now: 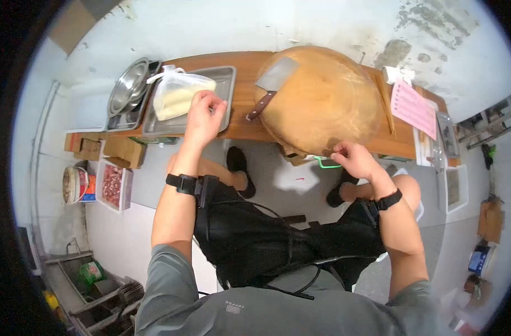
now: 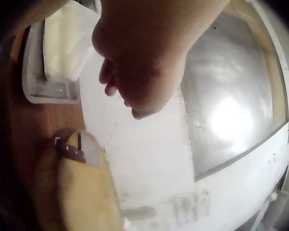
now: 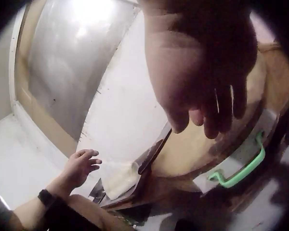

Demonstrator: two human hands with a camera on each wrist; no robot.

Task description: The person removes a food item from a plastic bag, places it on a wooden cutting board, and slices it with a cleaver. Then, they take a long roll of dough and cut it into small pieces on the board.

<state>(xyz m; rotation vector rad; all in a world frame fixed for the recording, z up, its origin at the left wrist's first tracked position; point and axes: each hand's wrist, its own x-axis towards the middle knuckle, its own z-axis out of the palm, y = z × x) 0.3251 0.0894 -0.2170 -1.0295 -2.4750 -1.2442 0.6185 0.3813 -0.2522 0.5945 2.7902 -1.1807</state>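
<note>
The left hand (image 1: 205,119) hovers over the right edge of a metal tray (image 1: 228,84), its fingers loosely bent and holding nothing. On that tray lies a clear plastic bag (image 1: 168,84) with pale yellow blocks in it, just left of the hand. A round wooden board (image 1: 328,95) carries a cleaver (image 1: 278,74) with a brown handle, its blade on the board's left part. The right hand (image 1: 356,161) is at the board's front edge, above a green handle (image 1: 325,163), with relaxed, empty fingers. The left wrist view also shows the bag (image 2: 62,43) and the cleaver's handle (image 2: 70,150).
Metal bowls (image 1: 129,87) stand at the table's left end. Thin wooden sticks (image 1: 386,103) and a pink sheet (image 1: 413,107) lie right of the board. On the floor at left is a white bin of reddish pieces (image 1: 112,185). The person's knees are close to the table's front.
</note>
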